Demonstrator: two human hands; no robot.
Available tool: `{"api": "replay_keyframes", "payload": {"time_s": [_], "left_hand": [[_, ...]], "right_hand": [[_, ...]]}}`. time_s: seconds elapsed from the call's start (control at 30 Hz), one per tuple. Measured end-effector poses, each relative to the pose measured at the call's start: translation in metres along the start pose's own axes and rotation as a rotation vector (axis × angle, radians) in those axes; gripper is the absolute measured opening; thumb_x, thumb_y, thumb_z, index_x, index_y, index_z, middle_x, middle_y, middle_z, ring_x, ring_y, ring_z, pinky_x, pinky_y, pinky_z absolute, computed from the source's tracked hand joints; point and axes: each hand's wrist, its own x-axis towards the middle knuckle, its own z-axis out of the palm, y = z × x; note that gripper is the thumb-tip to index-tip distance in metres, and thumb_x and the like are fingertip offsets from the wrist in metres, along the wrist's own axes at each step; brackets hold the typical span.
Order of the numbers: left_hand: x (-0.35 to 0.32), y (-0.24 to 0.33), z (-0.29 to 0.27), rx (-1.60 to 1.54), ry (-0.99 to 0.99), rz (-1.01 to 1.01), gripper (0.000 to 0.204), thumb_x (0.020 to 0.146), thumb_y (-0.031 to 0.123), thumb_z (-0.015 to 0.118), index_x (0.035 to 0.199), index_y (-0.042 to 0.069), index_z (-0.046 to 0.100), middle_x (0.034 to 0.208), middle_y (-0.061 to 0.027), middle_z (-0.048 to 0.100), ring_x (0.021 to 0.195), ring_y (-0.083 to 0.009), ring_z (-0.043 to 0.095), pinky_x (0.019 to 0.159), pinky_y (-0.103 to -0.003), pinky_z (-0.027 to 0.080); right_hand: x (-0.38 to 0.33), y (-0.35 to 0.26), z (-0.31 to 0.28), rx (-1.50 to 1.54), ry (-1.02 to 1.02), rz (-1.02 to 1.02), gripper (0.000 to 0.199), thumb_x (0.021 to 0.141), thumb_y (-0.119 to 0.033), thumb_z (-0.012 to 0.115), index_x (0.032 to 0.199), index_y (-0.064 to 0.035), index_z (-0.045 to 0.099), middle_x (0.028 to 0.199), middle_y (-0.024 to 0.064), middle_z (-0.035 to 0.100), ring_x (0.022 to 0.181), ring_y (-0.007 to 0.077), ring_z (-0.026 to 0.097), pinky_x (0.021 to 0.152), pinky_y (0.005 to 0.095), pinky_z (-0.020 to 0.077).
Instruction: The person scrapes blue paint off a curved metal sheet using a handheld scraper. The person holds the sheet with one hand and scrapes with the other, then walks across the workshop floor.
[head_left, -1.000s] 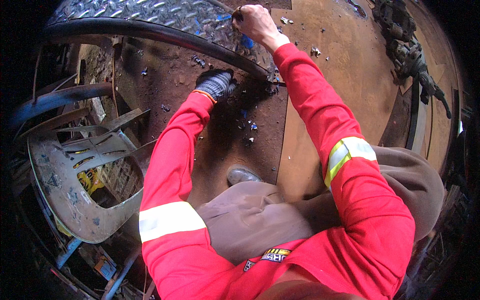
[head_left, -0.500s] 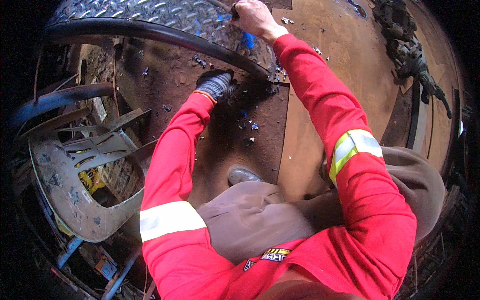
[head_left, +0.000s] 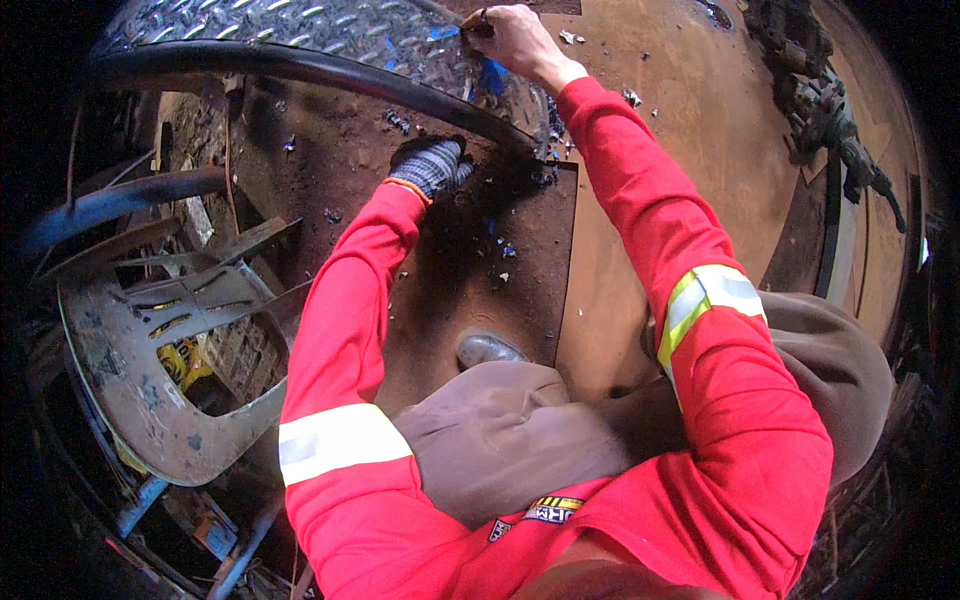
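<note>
A diamond-patterned metal plate (head_left: 330,30) with a dark rounded rim (head_left: 300,62) lies at the far left, blue patches (head_left: 491,78) marking its right end. My bare right hand (head_left: 515,42) is at that end, thumb and fingers pinched together over the plate's edge. Something small and dark shows at the fingertips, too little of it to name. Just on the near side of the rim is my left hand (head_left: 432,167), in a grey knitted glove with an orange cuff. Its fingers are curled closed, and whatever they may hold is hidden.
A worn grey plastic chair (head_left: 130,370) and blue metal tubes (head_left: 130,205) crowd the left side. Flakes of debris (head_left: 508,250) dot the brown ground. A large rusty sheet (head_left: 640,250) spans the right, with greasy machine parts (head_left: 830,120) on its far side. My shoe (head_left: 488,348) is below.
My right hand has shifted slightly nearer to me along the plate's end, its fingers still pinched. My left hand stays almost where it was.
</note>
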Motion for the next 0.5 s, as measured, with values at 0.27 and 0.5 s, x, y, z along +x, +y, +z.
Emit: {"api": "replay_keyframes", "payload": {"time_s": [0.27,0.5], "left_hand": [[-0.006,0.005,-0.007,-0.014,-0.011,-0.01,0.041,0.088,0.043,0.054,0.111,0.01,0.061,0.11,-0.0167,0.065,0.102,-0.0363,0.062,0.089,-0.047,0.047],[-0.003,0.004,-0.004,-0.017,-0.022,-0.004,0.042,0.088,0.044,0.054,0.111,0.01,0.06,0.11,-0.0171,0.065,0.102,-0.0365,0.061,0.09,-0.047,0.047]], "right_hand": [[0.005,-0.008,-0.003,-0.307,-0.04,-0.048,0.01,0.069,-0.012,0.063,0.072,-0.0041,0.068,0.074,0.0203,0.065,0.072,0.0389,0.064,0.064,0.0458,0.0519],[0.007,-0.008,-0.001,-0.444,-0.059,-0.147,0.012,0.068,-0.015,0.065,0.074,-0.0042,0.066,0.074,0.0194,0.065,0.074,0.0371,0.065,0.068,0.0462,0.0527]]}}
